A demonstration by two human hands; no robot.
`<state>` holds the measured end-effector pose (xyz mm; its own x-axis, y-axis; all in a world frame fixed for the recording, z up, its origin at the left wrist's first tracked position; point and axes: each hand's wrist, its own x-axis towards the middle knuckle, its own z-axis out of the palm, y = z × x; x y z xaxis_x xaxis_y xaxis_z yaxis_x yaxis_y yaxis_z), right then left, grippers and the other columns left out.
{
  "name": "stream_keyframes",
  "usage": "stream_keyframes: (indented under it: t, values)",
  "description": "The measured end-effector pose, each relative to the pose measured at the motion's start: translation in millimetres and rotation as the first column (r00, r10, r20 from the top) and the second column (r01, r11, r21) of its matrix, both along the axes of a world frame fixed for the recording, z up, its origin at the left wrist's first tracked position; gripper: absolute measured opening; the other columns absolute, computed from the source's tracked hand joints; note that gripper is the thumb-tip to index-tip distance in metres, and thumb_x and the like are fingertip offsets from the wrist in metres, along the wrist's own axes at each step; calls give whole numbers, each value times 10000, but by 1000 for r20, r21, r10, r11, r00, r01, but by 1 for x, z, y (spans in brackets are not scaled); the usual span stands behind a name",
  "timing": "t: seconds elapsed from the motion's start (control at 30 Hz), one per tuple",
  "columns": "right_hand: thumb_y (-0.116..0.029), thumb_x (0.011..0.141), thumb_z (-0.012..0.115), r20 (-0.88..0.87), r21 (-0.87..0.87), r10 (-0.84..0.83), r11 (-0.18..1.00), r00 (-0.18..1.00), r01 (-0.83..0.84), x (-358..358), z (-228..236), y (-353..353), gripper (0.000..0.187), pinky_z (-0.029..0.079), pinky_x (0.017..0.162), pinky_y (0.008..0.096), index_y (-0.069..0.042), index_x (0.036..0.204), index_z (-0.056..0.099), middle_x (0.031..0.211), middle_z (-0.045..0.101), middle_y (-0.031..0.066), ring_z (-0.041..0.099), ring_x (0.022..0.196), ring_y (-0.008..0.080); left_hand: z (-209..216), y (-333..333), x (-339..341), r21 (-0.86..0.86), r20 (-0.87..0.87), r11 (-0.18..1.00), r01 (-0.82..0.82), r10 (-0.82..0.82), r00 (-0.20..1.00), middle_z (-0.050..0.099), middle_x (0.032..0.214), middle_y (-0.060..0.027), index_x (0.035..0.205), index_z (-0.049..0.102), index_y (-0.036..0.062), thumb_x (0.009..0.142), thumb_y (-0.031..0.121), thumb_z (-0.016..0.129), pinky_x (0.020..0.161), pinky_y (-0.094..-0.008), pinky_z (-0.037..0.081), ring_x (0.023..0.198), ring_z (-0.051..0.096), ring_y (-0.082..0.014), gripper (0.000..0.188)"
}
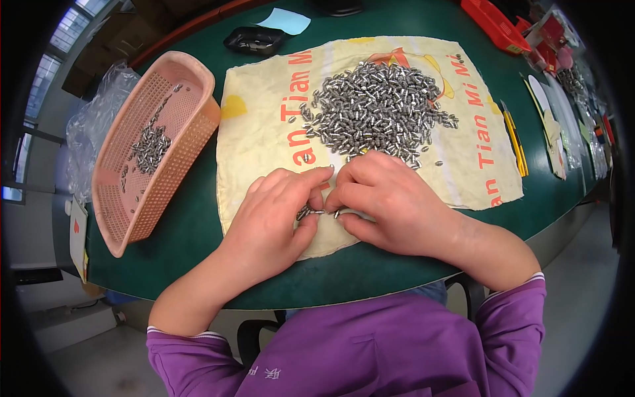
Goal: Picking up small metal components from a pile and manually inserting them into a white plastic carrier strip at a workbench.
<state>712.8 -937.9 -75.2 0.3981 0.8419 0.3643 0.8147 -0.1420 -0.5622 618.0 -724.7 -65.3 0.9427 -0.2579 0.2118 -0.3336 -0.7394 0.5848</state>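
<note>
A large pile of small, shiny metal pieces, barrel-shaped, lies on a cream cloth sack with red print. Just on the near side of the pile, my two hands almost meet over the cloth. My left hand is curled closed around several of the metal pieces, which show between its thumb and fingers. Its index finger reaches toward the right hand. My right hand has thumb and fingers pinched around one small metal piece. Some fingertips are hidden behind the knuckles.
On the left stands a pink perforated plastic basket with more metal pieces inside. A clear plastic bag lies beyond it. A black tray and pale blue paper sit at the back, a red basket back right, a yellow cutter at right.
</note>
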Motion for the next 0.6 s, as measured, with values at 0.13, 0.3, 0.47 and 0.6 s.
stream_keyframes:
  t: [0.13,0.3,0.47,0.6]
  values:
    - [-45,759,753,1,3,19,1000,1000,-19,1,-1,0,216,488,841,406,-120,954,702,977,601,57,599,950,283,1,-1,-1,30,12,999,-9,9,1000,658,951,-41,1357,569,43,766,-50,722,920,-383,479,962,635,-244,617]
    - [-38,752,751,-21,20,55,998,998,-55,4,-3,-1,222,485,843,404,-122,951,702,972,589,49,594,955,278,3,-4,-4,22,-29,1000,8,-8,1000,664,958,-29,1373,558,50,758,-27,771,948,-384,454,973,634,-240,656]
    - [-61,724,786,-18,15,-5,1000,1000,5,3,6,-5,260,484,856,408,-119,958,690,992,580,58,585,984,287,4,-4,-4,17,-52,1000,26,-25,998,670,975,-26,1403,539,53,744,-7,808,973,-397,445,1007,631,-246,714]
    - [-82,709,812,-10,-8,-32,999,999,32,-1,3,-3,272,480,865,407,-120,934,665,999,573,64,581,995,291,2,-4,-2,-29,-61,1000,5,-6,998,676,1006,-25,1430,519,54,747,-9,804,1013,-405,433,1067,626,-255,743]
